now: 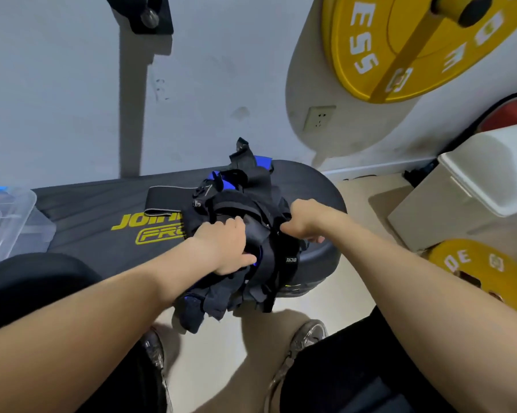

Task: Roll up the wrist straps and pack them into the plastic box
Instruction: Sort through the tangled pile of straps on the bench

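A tangled heap of black and blue wrist straps (236, 189) lies on the right end of a black padded bench (102, 210), with some strap ends hanging over its front edge. My left hand (226, 248) grips a bunch of straps at the front of the heap. My right hand (303, 219) pinches strap fabric at the heap's right side. One flat black strap (164, 201) lies apart to the left of the heap. The clear plastic box (4, 219) stands at the bench's left end, partly out of view.
A yellow weight plate (385, 55) hangs on the wall at upper right; another yellow plate (486, 269) lies on the floor at right. A white cooler box (474, 180) stands by the wall. My shoes (304, 335) are on the beige floor below the bench.
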Demonstrator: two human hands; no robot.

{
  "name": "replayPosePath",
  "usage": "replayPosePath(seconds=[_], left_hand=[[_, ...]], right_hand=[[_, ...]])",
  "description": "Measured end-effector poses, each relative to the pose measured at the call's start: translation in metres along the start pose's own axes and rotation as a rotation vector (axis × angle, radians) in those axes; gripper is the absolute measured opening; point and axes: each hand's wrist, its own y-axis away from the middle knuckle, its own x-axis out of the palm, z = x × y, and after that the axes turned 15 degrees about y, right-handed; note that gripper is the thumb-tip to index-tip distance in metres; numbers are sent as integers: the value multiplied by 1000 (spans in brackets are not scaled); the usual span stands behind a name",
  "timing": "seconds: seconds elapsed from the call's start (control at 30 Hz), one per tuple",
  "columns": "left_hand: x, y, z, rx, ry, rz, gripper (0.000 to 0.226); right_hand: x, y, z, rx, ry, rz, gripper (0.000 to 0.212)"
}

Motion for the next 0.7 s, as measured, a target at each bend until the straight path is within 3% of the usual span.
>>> replayPosePath(seconds=[0.07, 0.2, 0.27, 0.33, 0.47, 0.53, 0.63, 0.7], left_hand=[[8, -9, -5, -18, -13, -32, 96], [11, -24, -8, -5, -32, -102, 55], [8, -25, -4, 22, -96, -120, 35], [4, -24, 1, 27, -136, -132, 31], [-8, -25, 11, 28, -132, -235, 3], [-12, -25, 14, 38, -136, -295, 23], [-19, -22, 17, -2, -48, -310, 46], [-27, -19, 25, -70, 158, -292, 41]], right_hand=[[8, -9, 2, -27, -30, 89, 38], [18, -27, 7, -56, -106, 148, 41], [20, -33, 4, -4, -194, 210, 53], [21, -35, 3, 59, -278, 265, 62], [15, -33, 10, 94, -293, 242, 46], [0, -28, 14, 143, -328, 124, 41], [-31, -17, 18, 176, -329, -287, 43], [-48, -5, 23, 138, -459, -484, 45]])
